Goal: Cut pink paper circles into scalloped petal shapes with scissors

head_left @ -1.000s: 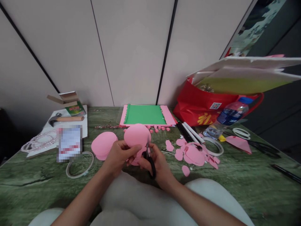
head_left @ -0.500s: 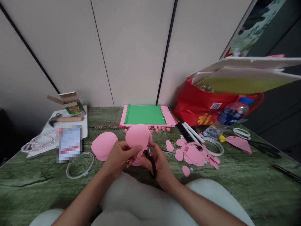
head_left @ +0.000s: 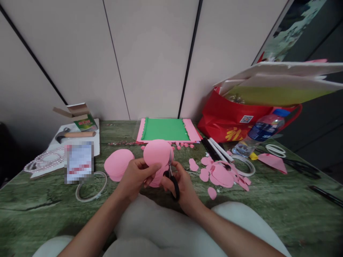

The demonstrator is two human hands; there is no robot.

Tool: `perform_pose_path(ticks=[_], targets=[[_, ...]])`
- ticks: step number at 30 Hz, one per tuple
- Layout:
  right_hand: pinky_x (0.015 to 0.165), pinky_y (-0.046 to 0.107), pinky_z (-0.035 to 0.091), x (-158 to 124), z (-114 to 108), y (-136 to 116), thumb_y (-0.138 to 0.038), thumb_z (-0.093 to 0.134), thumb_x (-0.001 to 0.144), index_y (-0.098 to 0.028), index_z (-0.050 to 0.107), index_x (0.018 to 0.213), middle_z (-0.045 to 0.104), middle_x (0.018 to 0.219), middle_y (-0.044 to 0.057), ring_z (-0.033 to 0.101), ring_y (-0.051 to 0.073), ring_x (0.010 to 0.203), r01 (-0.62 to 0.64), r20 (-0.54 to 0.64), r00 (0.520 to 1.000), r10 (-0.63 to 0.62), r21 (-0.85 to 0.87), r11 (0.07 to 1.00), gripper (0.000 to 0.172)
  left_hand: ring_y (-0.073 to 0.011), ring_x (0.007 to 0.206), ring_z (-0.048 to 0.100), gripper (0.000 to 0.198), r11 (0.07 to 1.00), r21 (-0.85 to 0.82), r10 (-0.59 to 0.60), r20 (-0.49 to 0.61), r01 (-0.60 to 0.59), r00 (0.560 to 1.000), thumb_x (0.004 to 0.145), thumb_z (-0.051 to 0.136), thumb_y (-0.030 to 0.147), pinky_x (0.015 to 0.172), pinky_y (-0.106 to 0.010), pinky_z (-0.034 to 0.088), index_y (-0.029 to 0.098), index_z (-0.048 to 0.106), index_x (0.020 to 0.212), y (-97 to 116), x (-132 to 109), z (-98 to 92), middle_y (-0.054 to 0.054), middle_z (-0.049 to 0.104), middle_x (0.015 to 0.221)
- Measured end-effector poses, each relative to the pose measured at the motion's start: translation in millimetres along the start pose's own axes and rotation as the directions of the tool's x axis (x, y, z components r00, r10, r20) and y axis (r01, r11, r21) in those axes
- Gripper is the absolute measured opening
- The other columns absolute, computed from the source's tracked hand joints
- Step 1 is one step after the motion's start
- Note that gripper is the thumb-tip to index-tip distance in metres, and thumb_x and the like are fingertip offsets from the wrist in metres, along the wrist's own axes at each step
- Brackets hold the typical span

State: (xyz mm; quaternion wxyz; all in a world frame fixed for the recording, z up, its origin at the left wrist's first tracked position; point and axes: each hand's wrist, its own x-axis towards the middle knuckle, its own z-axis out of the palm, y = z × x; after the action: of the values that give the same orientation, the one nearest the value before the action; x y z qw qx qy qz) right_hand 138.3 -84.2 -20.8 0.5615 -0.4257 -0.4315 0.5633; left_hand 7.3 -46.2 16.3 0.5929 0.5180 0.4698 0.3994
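Observation:
My left hand (head_left: 138, 177) pinches a rounded piece of pink paper (head_left: 157, 152) by its lower left side, thumb on top. Black-handled scissors (head_left: 174, 187) are gripped in my right hand (head_left: 183, 184), their blades pointing up along the paper's right edge. Below the held piece, more pink paper (head_left: 155, 182) shows between my hands; whether it is joined to it I cannot tell. Left of my hands lies a stack of rounded pink paper pieces (head_left: 119, 164). Pink scraps and cut pieces (head_left: 221, 175) are heaped to the right.
Green and pink sheets (head_left: 166, 129) lie at the back near the wall. On the right stand a red bag (head_left: 222, 119) and a water bottle (head_left: 264, 132), with a tape roll (head_left: 250, 167) nearby. At left are another tape roll (head_left: 77, 192), a hammer (head_left: 80, 134) and an opened box (head_left: 85, 123).
The scissors have shifted very slightly at the right edge of the paper, and the fingers of my right hand have drawn a little closer together. My left hand keeps its hold.

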Motion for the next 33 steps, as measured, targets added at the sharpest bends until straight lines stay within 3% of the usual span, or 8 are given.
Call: perform_pose_path(ticks=[10,14,19,22,27,33], targets=[[0.038,0.017,0.032,1,-2,6,-0.037,0.07,0.064,-0.019,0.042,0.099,0.05,0.042,-0.011,0.044,0.009,0.039,0.01,0.027,1.0,-0.009,-0.023,1.0,0.049,-0.0018,0.03,0.035,0.03,0.997,-0.067,0.048,-0.012,-0.049,0.999,0.063,0.071,0.031,0.03,-0.014,0.024,0.014,0.051,0.048,1,1,0.9,0.007,0.045,0.037],[0.038,0.017,0.031,1,-1,7,-0.041,0.069,0.066,-0.019,0.04,0.1,0.053,0.045,-0.01,0.044,0.009,0.039,0.001,0.073,0.997,0.0,-0.017,1.0,0.05,-0.0047,0.03,0.041,0.027,0.994,-0.11,0.019,0.021,-0.017,1.0,0.065,0.069,0.036,0.029,-0.016,0.028,0.015,0.056,0.056,3,-1,2.2,0.005,0.053,0.043],[0.041,0.019,0.035,-2,0,5,-0.04,0.071,0.065,-0.02,0.041,0.099,0.056,0.053,-0.008,0.046,0.009,0.043,-0.026,0.166,0.986,0.025,0.004,1.0,0.05,-0.0029,0.027,0.033,0.035,1.0,0.005,-0.002,0.002,0.002,1.0,0.063,0.068,0.037,0.029,-0.016,0.021,0.014,0.052,0.042,4,-2,2.5,0.005,0.044,0.032],[0.044,0.019,0.036,-2,1,2,-0.037,0.074,0.062,-0.021,0.042,0.096,0.056,0.055,-0.008,0.047,0.009,0.045,-0.024,0.139,0.99,0.019,0.038,0.999,0.049,-0.0025,0.029,0.031,0.032,0.999,0.049,-0.02,-0.039,0.021,0.999,0.06,0.07,0.035,0.03,-0.017,0.018,0.014,0.053,0.043,2,-1,1.4,0.005,0.043,0.034],[0.049,0.019,0.038,0,3,-4,-0.028,0.081,0.052,-0.021,0.045,0.093,0.054,0.056,-0.01,0.047,0.008,0.049,-0.042,0.064,0.997,0.033,0.139,0.989,0.056,-0.0024,0.031,0.027,0.031,0.996,0.084,-0.031,-0.017,0.033,0.999,0.059,0.07,0.036,0.033,-0.017,0.015,0.014,0.053,0.046,0,-1,0.2,0.007,0.039,0.033],[0.052,0.02,0.04,0,4,-6,-0.025,0.082,0.05,-0.021,0.045,0.092,0.055,0.057,-0.009,0.05,0.009,0.052,-0.066,0.051,0.997,0.058,0.161,0.985,0.057,-0.0029,0.031,0.027,0.033,0.996,0.081,-0.03,-0.025,0.032,0.999,0.057,0.07,0.038,0.033,-0.018,0.015,0.015,0.051,0.046,3,-2,1.2,0.008,0.038,0.033]])
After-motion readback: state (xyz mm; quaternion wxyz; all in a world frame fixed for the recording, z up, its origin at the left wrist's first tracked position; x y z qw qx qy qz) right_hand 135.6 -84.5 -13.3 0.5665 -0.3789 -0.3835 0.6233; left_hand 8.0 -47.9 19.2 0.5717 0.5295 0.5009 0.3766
